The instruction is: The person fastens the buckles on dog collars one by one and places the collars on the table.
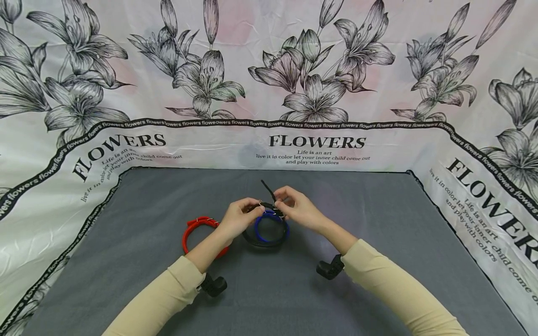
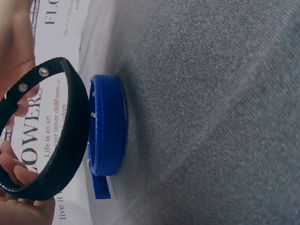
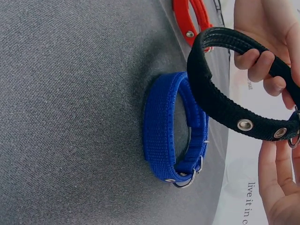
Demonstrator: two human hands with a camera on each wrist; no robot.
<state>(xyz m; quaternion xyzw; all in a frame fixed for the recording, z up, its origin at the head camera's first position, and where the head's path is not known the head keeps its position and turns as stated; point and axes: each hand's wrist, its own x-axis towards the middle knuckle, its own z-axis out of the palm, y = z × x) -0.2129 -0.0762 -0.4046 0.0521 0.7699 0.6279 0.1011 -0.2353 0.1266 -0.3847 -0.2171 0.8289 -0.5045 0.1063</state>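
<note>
Both hands hold a black collar (image 2: 70, 136) with metal eyelets, raised in front of and above a blue collar. At one side of the black strap, my left hand (image 1: 241, 215) grips it with bent fingers and thumb. My right hand (image 1: 296, 205) pinches the other part, by the buckle (image 3: 296, 126), and a loose strap end (image 1: 268, 190) sticks up beside its fingers. The blue collar (image 3: 161, 122), buckled into a ring, stands on its edge on the grey cloth. Fingers partly hide the black collar's fastening in the head view.
A red collar (image 1: 185, 239) forms a ring on the cloth to the left, partly behind my left forearm. The grey cloth (image 1: 357, 196) covers the table. White flower-printed fabric (image 1: 235, 149) rises at the back and both sides.
</note>
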